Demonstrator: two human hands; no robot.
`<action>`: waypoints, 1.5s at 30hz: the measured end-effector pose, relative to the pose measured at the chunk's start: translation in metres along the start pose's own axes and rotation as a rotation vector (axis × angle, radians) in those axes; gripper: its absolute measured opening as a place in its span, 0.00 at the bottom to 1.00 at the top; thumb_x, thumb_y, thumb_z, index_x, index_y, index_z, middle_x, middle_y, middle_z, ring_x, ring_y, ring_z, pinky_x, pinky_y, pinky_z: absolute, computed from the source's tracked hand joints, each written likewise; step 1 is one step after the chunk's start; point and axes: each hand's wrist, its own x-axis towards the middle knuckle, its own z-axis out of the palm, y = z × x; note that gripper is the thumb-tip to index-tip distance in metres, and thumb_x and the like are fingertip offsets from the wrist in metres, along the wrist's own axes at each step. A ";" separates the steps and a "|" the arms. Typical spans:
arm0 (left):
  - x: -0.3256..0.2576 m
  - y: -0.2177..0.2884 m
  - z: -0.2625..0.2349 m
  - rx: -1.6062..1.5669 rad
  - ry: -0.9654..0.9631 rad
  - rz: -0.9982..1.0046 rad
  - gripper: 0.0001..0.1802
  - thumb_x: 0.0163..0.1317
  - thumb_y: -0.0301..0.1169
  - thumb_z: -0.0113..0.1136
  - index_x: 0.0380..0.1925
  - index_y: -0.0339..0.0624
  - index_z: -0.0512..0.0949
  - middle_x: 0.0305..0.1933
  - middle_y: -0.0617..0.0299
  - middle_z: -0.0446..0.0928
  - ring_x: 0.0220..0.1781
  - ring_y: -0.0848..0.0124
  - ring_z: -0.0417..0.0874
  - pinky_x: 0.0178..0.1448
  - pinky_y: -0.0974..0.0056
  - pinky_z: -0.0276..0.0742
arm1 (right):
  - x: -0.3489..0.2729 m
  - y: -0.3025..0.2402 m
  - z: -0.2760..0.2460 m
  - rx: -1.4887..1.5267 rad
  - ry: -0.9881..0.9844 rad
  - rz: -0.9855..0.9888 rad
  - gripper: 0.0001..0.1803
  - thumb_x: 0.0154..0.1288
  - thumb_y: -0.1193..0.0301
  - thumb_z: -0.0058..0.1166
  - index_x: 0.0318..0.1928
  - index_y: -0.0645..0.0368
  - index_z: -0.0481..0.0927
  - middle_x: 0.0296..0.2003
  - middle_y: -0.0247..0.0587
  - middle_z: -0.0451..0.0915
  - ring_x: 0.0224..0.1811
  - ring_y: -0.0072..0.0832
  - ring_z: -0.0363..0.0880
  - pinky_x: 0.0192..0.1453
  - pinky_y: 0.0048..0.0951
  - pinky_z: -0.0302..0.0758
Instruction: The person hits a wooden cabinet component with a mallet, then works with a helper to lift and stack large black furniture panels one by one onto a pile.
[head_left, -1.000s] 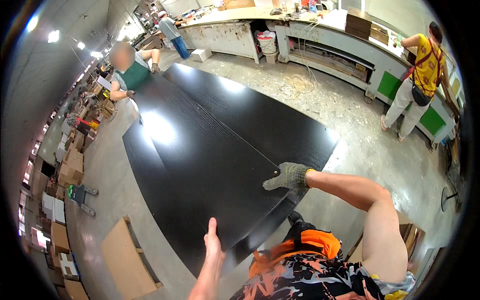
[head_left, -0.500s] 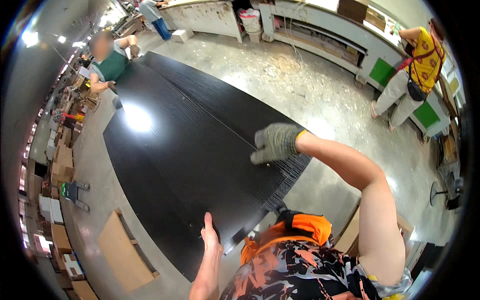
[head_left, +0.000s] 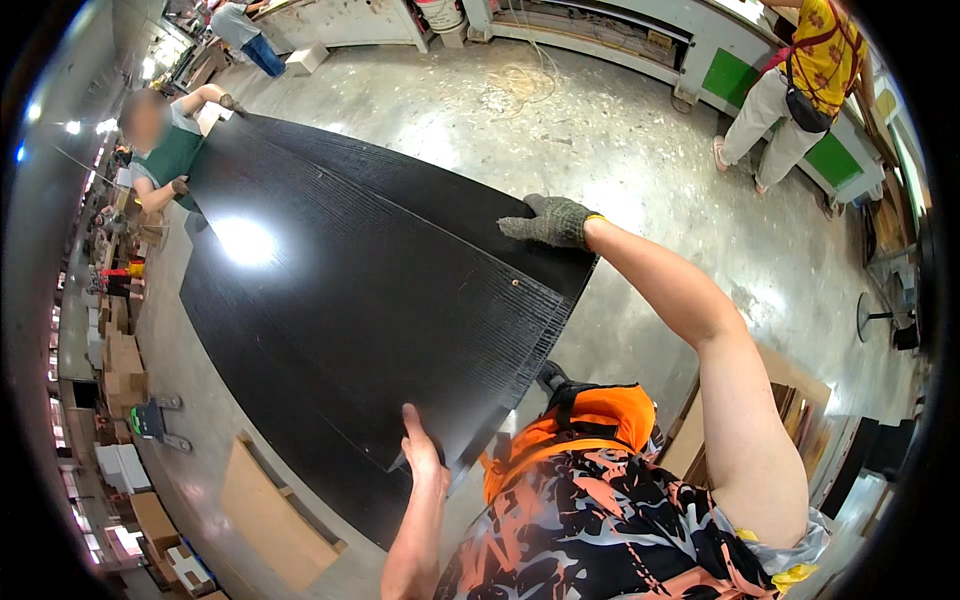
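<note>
A long black panel (head_left: 370, 280) with a ribbed, wood-like surface lies over other black panels. A strip of a lower panel (head_left: 420, 190) shows along its right side, and another lower panel (head_left: 250, 340) shows on the left. My bare left hand (head_left: 422, 462) is closed on the near left corner of the upper panel, thumb on top, with the other fingers hidden beneath. In a grey-green knit glove, my right hand (head_left: 548, 222) is over the right-hand strip of the lower panel, its fingers stretched out. A small light spot (head_left: 515, 282) marks the upper panel's near right corner.
Another person (head_left: 160, 150) in a green apron holds the panel's far end. A person in yellow (head_left: 815, 75) stands by a long machine bench (head_left: 640, 40). A brown board (head_left: 270, 515) and a pallet jack (head_left: 155, 422) are at left, cartons beyond.
The upper panel has shifted left over the lower ones, baring a strip at right. My right hand has left its top and moved up. The other person now grips its far end with both hands.
</note>
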 end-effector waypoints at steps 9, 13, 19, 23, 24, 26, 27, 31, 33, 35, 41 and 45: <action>-0.006 0.009 0.012 0.035 -0.092 0.113 0.38 0.59 0.53 0.56 0.57 0.32 0.63 0.57 0.50 0.69 0.55 0.60 0.73 0.58 0.55 0.71 | 0.001 0.008 0.002 0.150 -0.024 -0.046 0.53 0.49 0.31 0.45 0.59 0.68 0.66 0.58 0.59 0.68 0.60 0.45 0.68 0.64 0.37 0.62; -0.007 0.006 0.029 -0.078 -0.036 0.184 0.35 0.58 0.50 0.59 0.58 0.41 0.62 0.58 0.55 0.69 0.57 0.60 0.72 0.60 0.54 0.70 | 0.006 0.007 -0.002 0.191 -0.078 -0.051 0.53 0.48 0.31 0.47 0.58 0.68 0.68 0.56 0.57 0.70 0.58 0.44 0.70 0.62 0.38 0.64; -0.022 0.014 0.054 -0.096 -0.062 0.116 0.40 0.56 0.52 0.60 0.60 0.39 0.58 0.62 0.53 0.63 0.62 0.60 0.67 0.64 0.54 0.64 | 0.003 0.003 -0.008 0.201 -0.128 -0.037 0.48 0.48 0.32 0.49 0.51 0.67 0.76 0.51 0.52 0.75 0.52 0.42 0.73 0.58 0.38 0.66; -0.028 0.016 0.077 -0.067 -0.002 0.068 0.41 0.57 0.53 0.59 0.60 0.38 0.57 0.63 0.52 0.61 0.63 0.60 0.64 0.66 0.54 0.61 | 0.009 0.007 -0.015 0.328 -0.233 -0.054 0.45 0.49 0.33 0.51 0.49 0.65 0.78 0.48 0.48 0.77 0.50 0.37 0.74 0.56 0.36 0.68; -0.027 0.014 0.081 -0.064 -0.009 0.074 0.41 0.56 0.54 0.59 0.60 0.38 0.57 0.63 0.52 0.61 0.63 0.60 0.64 0.66 0.55 0.61 | 0.006 0.003 -0.018 0.334 -0.265 -0.036 0.42 0.50 0.36 0.54 0.50 0.63 0.78 0.48 0.46 0.77 0.49 0.35 0.75 0.55 0.34 0.69; -0.028 0.012 0.087 -0.097 -0.061 0.075 0.42 0.56 0.55 0.58 0.61 0.37 0.56 0.64 0.51 0.60 0.64 0.60 0.63 0.67 0.54 0.59 | 0.008 0.002 -0.021 0.339 -0.298 -0.016 0.40 0.50 0.38 0.56 0.50 0.60 0.78 0.48 0.44 0.78 0.49 0.33 0.75 0.54 0.33 0.69; -0.029 0.013 0.092 -0.058 -0.077 0.093 0.45 0.56 0.55 0.58 0.62 0.36 0.54 0.65 0.50 0.58 0.65 0.59 0.61 0.68 0.54 0.58 | 0.013 0.005 -0.022 0.370 -0.334 -0.027 0.37 0.51 0.41 0.58 0.51 0.58 0.78 0.48 0.44 0.78 0.49 0.32 0.75 0.55 0.32 0.69; -0.022 0.006 0.102 0.016 -0.104 0.099 0.55 0.57 0.57 0.57 0.67 0.32 0.38 0.71 0.48 0.46 0.71 0.57 0.52 0.71 0.54 0.51 | 0.023 0.017 -0.027 0.559 -0.472 -0.027 0.28 0.53 0.54 0.63 0.52 0.54 0.78 0.49 0.41 0.78 0.50 0.30 0.76 0.55 0.30 0.72; -0.023 0.006 0.107 0.027 -0.116 0.108 0.57 0.57 0.57 0.55 0.67 0.33 0.32 0.72 0.48 0.41 0.72 0.57 0.50 0.72 0.54 0.50 | 0.029 0.022 -0.030 0.579 -0.529 -0.018 0.26 0.53 0.57 0.64 0.51 0.55 0.78 0.48 0.41 0.79 0.49 0.30 0.77 0.54 0.30 0.73; -0.023 0.006 0.107 0.016 -0.120 0.086 0.57 0.57 0.57 0.55 0.67 0.33 0.32 0.72 0.47 0.41 0.72 0.57 0.50 0.72 0.54 0.50 | 0.036 0.026 -0.027 0.586 -0.543 -0.011 0.25 0.52 0.60 0.65 0.50 0.57 0.79 0.47 0.41 0.80 0.45 0.30 0.79 0.51 0.32 0.76; -0.018 0.007 0.109 0.036 -0.102 0.091 0.53 0.59 0.56 0.53 0.67 0.32 0.35 0.71 0.47 0.44 0.71 0.57 0.51 0.72 0.55 0.50 | 0.047 0.031 -0.027 0.663 -0.593 -0.025 0.24 0.49 0.68 0.67 0.47 0.63 0.78 0.42 0.43 0.81 0.41 0.31 0.80 0.45 0.32 0.79; -0.022 0.006 0.112 0.099 -0.095 0.193 0.49 0.61 0.54 0.52 0.67 0.31 0.40 0.70 0.47 0.47 0.71 0.58 0.52 0.72 0.58 0.48 | 0.050 0.031 -0.033 0.673 -0.646 0.049 0.28 0.47 0.67 0.68 0.51 0.61 0.77 0.47 0.45 0.79 0.46 0.34 0.79 0.51 0.35 0.77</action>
